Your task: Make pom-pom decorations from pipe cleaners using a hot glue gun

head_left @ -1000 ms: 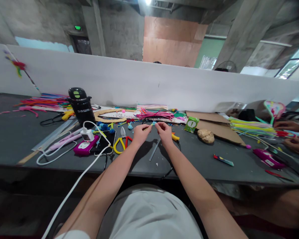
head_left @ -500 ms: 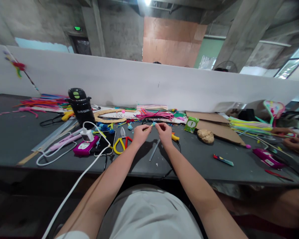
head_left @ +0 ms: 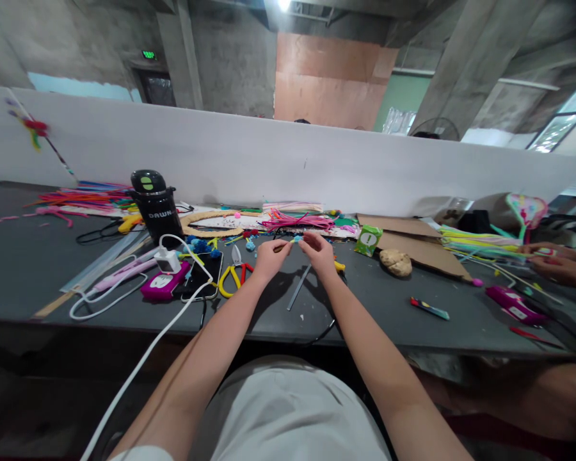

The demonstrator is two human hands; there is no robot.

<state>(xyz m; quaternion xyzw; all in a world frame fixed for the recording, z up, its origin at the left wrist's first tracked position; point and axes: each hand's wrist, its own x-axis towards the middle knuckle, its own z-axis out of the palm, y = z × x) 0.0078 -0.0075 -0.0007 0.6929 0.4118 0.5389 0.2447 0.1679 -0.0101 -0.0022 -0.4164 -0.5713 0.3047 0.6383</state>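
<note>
Both hands meet above the dark table. A small fuzzy light-blue piece (head_left: 296, 239) with a bit of yellow shows between the fingertips; its exact kind is too small to tell. My left hand (head_left: 271, 257) is closed in a pinch at its left side. On its right side, my right hand (head_left: 319, 255) is closed with thumb and index finger against the blue fuzz. Below the hands lies a translucent grey stick (head_left: 298, 289). Partly hidden by my right wrist is a yellow-handled tool (head_left: 339, 266) with a black cord. Pliers (head_left: 230, 279) with yellow and red handles lie left of my left hand.
To the left are a black bottle (head_left: 157, 211), a phone (head_left: 206, 282), a magenta power block (head_left: 163, 282) and a white cable. Pink pipe cleaners (head_left: 297, 221) lie behind. On the right are a green box (head_left: 368, 240), cardboard (head_left: 422, 256), a cutter (head_left: 429, 308) and another person's hands (head_left: 557, 262).
My right hand has shifted very slightly and its fingers look more raised around the blue piece. My left hand stays nearly still. The other person's hands have moved a little to the left.
</note>
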